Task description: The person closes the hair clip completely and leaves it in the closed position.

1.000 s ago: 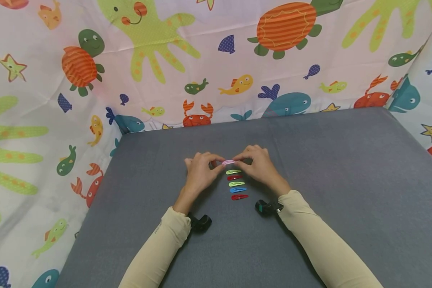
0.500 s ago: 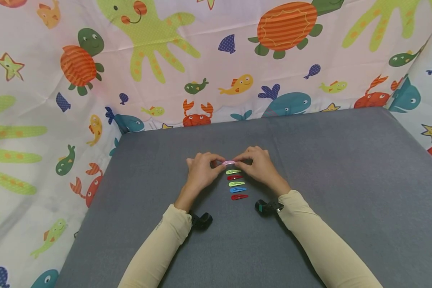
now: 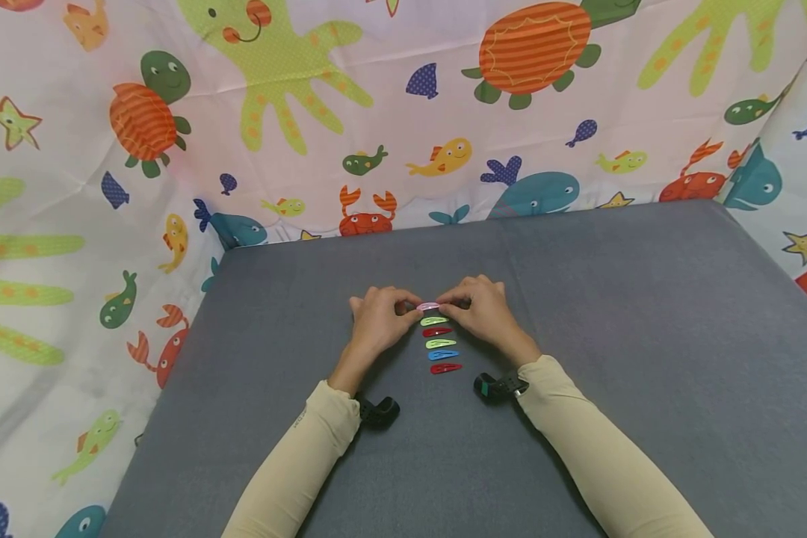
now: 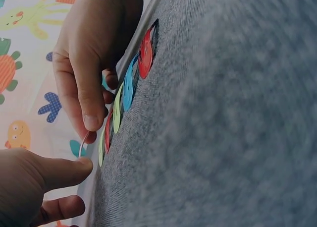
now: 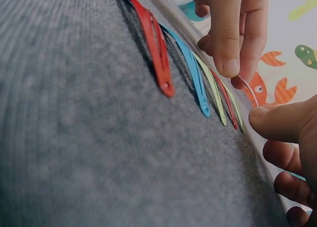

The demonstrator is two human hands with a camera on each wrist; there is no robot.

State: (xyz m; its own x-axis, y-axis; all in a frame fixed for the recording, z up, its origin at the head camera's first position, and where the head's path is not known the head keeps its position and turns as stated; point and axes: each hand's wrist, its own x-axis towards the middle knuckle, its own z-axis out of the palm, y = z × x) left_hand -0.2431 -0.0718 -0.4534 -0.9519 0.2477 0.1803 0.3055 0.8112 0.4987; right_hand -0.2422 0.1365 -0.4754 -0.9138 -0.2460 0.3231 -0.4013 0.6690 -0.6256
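Between my two hands is a pink snap hair clip, at the far end of a column of clips. My left hand pinches its left end between thumb and finger. At the other end, my right hand pinches it the same way. In both wrist views the pink clip shows edge-on as a thin curved strip. Nearer to me lie a green clip, a dark red clip, a second green clip, a blue clip and a red clip, roughly parallel.
The clips lie on a grey cloth-covered table. A curtain printed with sea animals hangs behind the table and along its sides. Each wrist wears a black strap device, the left device and the right device, close over the cloth.
Both hands keep their pinch on the pink clip and have shifted very slightly toward me with it. The other clips stay in place; the head view has turned a little.
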